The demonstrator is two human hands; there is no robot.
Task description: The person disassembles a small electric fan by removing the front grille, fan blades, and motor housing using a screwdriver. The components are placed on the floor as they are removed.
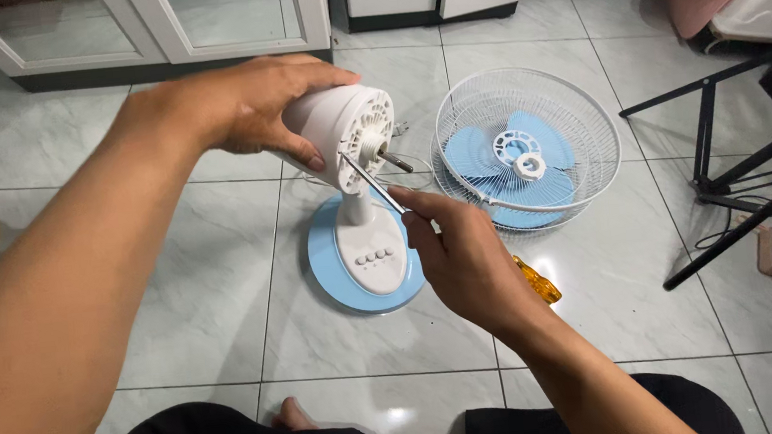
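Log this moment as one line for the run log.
left hand: grips white plastic fan motor housing | right hand: holds orange-handled screwdriver, tip at housing face | blue fan blade: in white wire grille, floor

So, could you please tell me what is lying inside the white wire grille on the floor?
Inside the white wire grille lies a light blue fan blade with a white ring nut near its hub. The floor beneath is mostly covered by them.

**What cannot be seen well**

The right hand (464, 257) covers most of the screwdriver (374, 183); only part of its yellow handle shows under the wrist. The left hand (250, 103) hides the back of the fan motor (346, 132). The blue blades (512, 164) lie partly behind the grille wires (582, 116). The black stand (735, 158) is cut by the right edge.
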